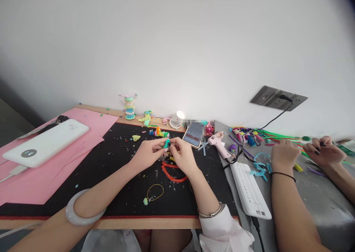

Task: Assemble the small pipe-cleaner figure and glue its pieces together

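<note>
Right now both hands meet over the middle of the black mat (116,193) on the table (155,223). The left hand (148,153) and the right hand (183,155) each pinch a small teal-and-green pipe-cleaner piece (166,144) between thumb and fingertips, the two hands almost touching. It looks like a shaping step: the fuzzy wire is being bent or wound into form, though how far along it is cannot be told at this size. Going on would call for a steady hold with one hand while the other turns the free end tight.

At six o'clock from the piece lies a red pipe-cleaner loop (173,172); further down, a yellow ring (155,191). At three o'clock sit a phone (193,135) and a pink glue gun (219,145). Far off at three o'clock, a co-worker's hands (284,154) work among more pipe cleaners.
</note>
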`<state>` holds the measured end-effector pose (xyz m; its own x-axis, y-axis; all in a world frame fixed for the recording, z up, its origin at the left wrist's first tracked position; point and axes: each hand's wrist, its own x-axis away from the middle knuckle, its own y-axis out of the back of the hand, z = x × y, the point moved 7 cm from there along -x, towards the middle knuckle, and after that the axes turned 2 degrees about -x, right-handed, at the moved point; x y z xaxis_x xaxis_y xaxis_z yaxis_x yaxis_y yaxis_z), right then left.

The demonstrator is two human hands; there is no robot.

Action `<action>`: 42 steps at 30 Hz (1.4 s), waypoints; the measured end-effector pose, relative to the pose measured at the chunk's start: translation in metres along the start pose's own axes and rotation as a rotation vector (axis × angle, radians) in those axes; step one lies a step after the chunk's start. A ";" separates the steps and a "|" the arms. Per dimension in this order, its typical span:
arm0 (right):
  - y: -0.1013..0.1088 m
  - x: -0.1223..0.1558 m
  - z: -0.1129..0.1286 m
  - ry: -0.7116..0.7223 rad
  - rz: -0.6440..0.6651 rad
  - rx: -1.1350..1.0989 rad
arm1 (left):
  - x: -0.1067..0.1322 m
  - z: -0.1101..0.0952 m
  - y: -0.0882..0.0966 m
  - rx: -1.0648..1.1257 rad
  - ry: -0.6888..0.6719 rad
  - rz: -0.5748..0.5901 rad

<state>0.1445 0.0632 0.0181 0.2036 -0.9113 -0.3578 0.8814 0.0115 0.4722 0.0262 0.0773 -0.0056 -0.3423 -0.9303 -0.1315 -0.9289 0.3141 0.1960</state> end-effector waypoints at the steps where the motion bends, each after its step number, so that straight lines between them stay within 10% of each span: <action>1: 0.000 0.000 -0.001 -0.006 -0.002 0.004 | 0.000 0.001 0.000 0.015 0.009 0.003; 29: 0.007 -0.001 -0.001 0.012 -0.079 -0.069 | -0.002 -0.001 0.002 0.054 0.017 0.062; 42: 0.018 0.004 -0.013 -0.102 -0.229 -0.039 | -0.003 0.001 0.073 -0.001 -0.048 -0.545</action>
<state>0.1670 0.0655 0.0148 -0.0459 -0.9287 -0.3681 0.9156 -0.1865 0.3562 -0.0411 0.1033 0.0083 0.1825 -0.9486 -0.2586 -0.9735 -0.2113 0.0880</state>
